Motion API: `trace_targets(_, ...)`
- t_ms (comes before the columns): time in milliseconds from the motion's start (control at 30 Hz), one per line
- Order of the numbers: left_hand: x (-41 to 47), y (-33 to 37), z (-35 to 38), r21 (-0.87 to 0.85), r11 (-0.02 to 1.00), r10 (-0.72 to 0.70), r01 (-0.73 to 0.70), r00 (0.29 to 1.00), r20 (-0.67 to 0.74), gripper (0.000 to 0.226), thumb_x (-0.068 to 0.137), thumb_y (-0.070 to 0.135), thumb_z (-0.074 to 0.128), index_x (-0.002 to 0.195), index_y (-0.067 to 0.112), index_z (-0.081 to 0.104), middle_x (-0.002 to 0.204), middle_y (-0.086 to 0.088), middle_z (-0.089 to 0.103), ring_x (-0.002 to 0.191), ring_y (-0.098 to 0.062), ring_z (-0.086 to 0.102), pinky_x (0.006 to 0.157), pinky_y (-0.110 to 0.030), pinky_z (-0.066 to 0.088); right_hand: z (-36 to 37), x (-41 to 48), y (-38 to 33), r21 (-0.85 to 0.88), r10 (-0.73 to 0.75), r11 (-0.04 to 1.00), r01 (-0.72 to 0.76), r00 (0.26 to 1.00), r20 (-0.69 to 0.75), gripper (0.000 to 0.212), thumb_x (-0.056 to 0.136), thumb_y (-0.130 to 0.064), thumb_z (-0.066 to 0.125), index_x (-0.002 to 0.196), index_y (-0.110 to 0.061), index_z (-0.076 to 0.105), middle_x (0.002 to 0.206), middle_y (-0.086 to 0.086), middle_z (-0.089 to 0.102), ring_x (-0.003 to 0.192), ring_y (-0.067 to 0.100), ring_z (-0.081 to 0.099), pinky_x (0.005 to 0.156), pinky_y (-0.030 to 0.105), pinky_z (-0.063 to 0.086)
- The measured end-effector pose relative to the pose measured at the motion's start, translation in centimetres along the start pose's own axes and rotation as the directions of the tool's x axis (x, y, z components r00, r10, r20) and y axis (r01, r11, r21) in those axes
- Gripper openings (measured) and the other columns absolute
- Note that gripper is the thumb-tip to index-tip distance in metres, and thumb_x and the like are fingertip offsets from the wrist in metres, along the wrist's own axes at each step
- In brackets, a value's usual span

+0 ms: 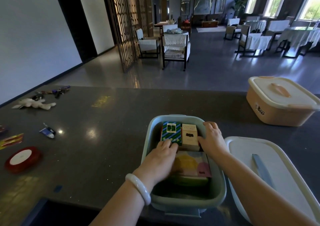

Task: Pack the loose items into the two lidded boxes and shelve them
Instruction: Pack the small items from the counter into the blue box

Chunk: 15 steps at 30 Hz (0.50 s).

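Observation:
An open pale green box [220,187] stands at the counter's near edge. Inside it lie a green striped packet [170,130], a beige packet [190,134] and a pastel booklet [194,163]. My left hand [161,158] is inside the box, its fingers touching the near end of the green packet. My right hand [213,138] rests on the box's right rim, with the thumb against the beige packet. The box's white lid [277,172] lies to the right. A closed peach box [280,101] with its lid on stands at the far right.
Loose on the dark counter [97,139] at the left are a red ribbon spool [22,158], a small tube [49,132], a red-yellow wrapper [11,140], a white plush toy [34,103] and keys [55,91]. Chairs and tables stand in the room beyond.

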<state>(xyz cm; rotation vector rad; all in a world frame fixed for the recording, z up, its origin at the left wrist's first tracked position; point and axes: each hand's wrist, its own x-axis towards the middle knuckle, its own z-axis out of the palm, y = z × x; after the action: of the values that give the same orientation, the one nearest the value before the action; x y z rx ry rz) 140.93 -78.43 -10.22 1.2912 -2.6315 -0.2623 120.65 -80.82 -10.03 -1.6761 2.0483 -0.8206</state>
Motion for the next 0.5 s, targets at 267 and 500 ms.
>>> trace_targets(267,-1.2,-2.6,-2.2,-0.079,0.990,-0.131,0.114,0.959,-0.253,0.028,0.094,0.039,0.057,0.117,0.022,0.053,0.120,0.010,0.042,0.113,-0.003,0.042,0.095,-0.022,0.044,0.6,0.5,-0.5,-0.125,-0.033,0.992,0.036,0.999,0.025,0.043,0.093,-0.017,0.055,0.134,-0.012,0.044,0.137,0.006,0.036,0.127,0.025,0.032,0.100,0.037,0.038)
trace_targets(500,-3.3,-6.4,-3.6,0.049,0.949,-0.288,0.310,0.922,-0.258,0.033,0.097,0.043,0.050,0.121,0.021,0.051,0.119,0.005,0.043,0.112,-0.013,0.044,0.096,-0.029,0.042,1.9,1.3,-3.6,-0.314,-0.196,0.927,0.207,0.978,0.068,0.038,0.094,-0.024,0.051,0.130,-0.010,0.048,0.144,0.006,0.031,0.136,0.025,0.020,0.114,0.039,0.025)
